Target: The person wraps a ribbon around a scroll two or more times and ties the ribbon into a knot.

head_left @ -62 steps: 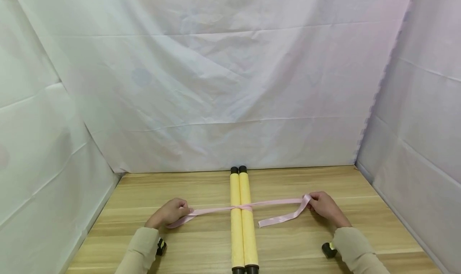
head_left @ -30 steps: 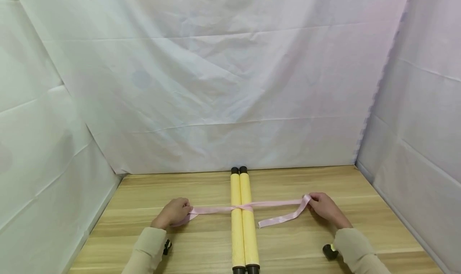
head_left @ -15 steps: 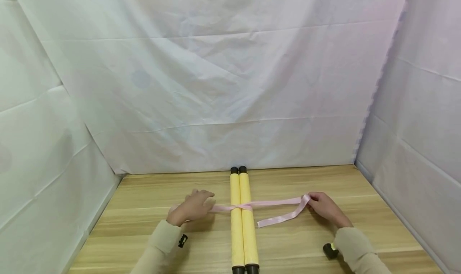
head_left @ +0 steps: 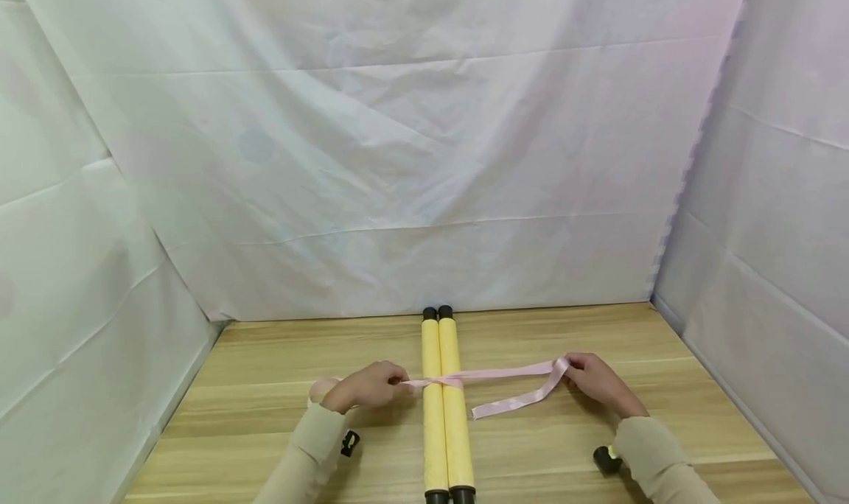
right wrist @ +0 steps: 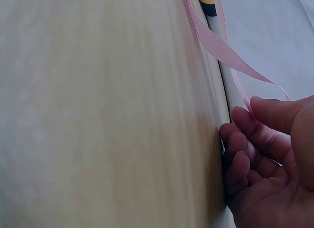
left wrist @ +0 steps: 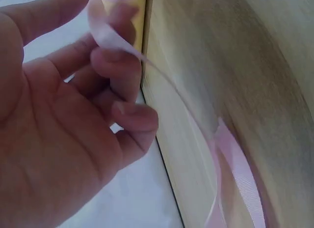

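Two yellow rolls with black end caps, a left roll (head_left: pixel 434 438) and a right roll (head_left: pixel 458 438), lie side by side on the table. A pink ribbon (head_left: pixel 504 373) wraps round both and crosses over on top. Close to the left roll, my left hand (head_left: pixel 373 385) pinches the ribbon between thumb and forefinger; its free tail (left wrist: pixel 240 174) trails back below the hand and partly hides behind the wrist in the head view. Out to the right, my right hand (head_left: pixel 597 379) pinches the other length, whose loose end folds back toward the rolls.
The wood-grain table (head_left: pixel 544 460) ends at a white cloth backdrop (head_left: pixel 424 158), with cloth walls also on both sides. Small black wrist devices show beneath the left sleeve (head_left: pixel 312 445) and the right sleeve (head_left: pixel 653 445).
My left hand has let go of the ribbon farther out, moved right with fingers spread, and taken hold of it again near the rolls. The right hand has stayed put.
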A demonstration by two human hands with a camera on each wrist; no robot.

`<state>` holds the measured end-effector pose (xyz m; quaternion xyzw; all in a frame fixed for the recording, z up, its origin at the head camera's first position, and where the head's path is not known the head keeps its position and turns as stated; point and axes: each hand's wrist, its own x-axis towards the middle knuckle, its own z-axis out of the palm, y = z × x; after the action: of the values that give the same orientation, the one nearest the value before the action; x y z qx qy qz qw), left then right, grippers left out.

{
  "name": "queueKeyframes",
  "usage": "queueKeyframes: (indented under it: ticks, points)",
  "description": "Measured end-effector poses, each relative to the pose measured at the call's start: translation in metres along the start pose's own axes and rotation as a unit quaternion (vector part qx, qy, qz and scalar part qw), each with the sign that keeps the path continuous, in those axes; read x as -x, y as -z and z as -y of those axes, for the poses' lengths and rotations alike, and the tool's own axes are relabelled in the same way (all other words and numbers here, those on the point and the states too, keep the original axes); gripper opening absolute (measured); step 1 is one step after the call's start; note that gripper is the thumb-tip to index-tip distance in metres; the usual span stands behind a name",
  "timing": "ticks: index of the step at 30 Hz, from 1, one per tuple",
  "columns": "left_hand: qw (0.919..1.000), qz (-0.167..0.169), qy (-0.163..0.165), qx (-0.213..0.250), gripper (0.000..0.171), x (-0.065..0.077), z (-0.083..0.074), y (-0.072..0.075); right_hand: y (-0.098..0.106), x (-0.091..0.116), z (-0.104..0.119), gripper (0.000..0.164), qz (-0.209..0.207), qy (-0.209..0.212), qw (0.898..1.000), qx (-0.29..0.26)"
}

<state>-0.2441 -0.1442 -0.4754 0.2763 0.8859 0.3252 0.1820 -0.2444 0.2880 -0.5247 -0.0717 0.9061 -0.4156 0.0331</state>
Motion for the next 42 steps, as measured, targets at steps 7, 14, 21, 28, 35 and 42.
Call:
queueKeyframes:
  ticks: [7,14,21,28,35,42]
  points:
    - [0.9949,0.035,-0.021,0.092,0.024,-0.001,0.003,0.001,0.0,-0.002,-0.006,0.024,0.002,-0.003,1.0,-0.003]
    - [0.9668,0.069,-0.046,0.242,0.032,-0.007,0.007,-0.003,-0.001,-0.001,-0.002,0.026,0.006,-0.021,1.0,-0.021]
    - [0.9639,0.029,-0.068,0.256,0.041,-0.011,0.004,-0.009,-0.001,-0.001,-0.002,0.023,0.008,-0.01,1.0,-0.009]
    - [0.9632,-0.038,-0.092,0.249,0.026,-0.013,-0.001,-0.012,-0.001,-0.001,-0.001,0.025,0.004,0.005,1.0,0.017]
    - [0.9555,-0.041,-0.074,0.283,0.033,-0.018,-0.003,-0.021,-0.002,-0.001,-0.001,0.024,0.002,-0.001,1.0,0.018]
    - [0.9526,-0.049,-0.068,0.292,0.04,-0.025,-0.002,-0.03,0.0,-0.001,-0.003,0.025,0.012,0.008,1.0,0.008]
